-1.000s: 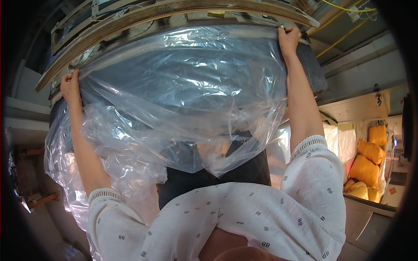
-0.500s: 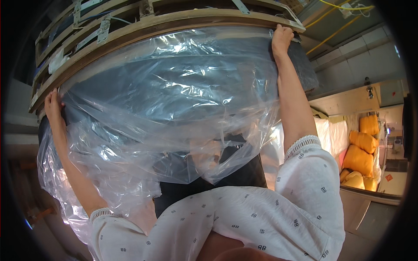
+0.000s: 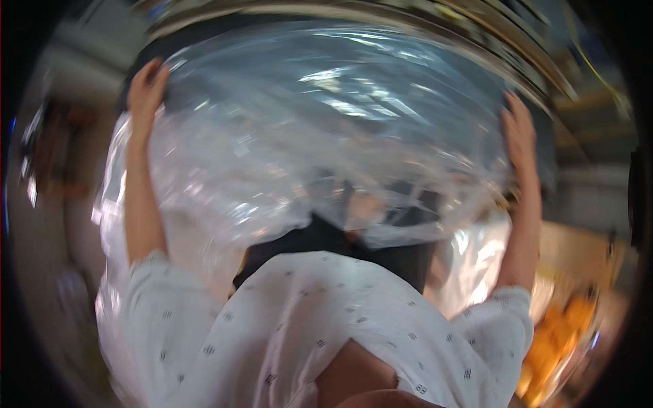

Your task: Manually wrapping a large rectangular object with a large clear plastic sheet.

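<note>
A clear plastic sheet (image 3: 272, 129) lies over a large dark padded panel (image 3: 231, 58) in front of me, wrinkled and hanging loose toward my body. At the panel's left end, my left hand (image 3: 145, 95) is closed with thumb and fingers on the sheet's edge. My right hand (image 3: 521, 132) lies against the right end of the sheet, its fingers stretched out and somewhat blurred. Both arms are spread wide. Through the plastic's near part, dark cloth and a patch of skin show faintly.
Beyond the panel runs a wooden frame (image 3: 476, 30) with slats. Orange bundles (image 3: 554, 347) are at the lower right, beside a pale wooden board (image 3: 578, 255). A yellow cable (image 3: 588, 58) hangs at the upper right. Motion blurs the surroundings.
Both hands have come down from the wooden frame's edge along the panel's ends, nearer to me. My right hand's fingers have straightened. The view has turned, and the frame sits higher in it.
</note>
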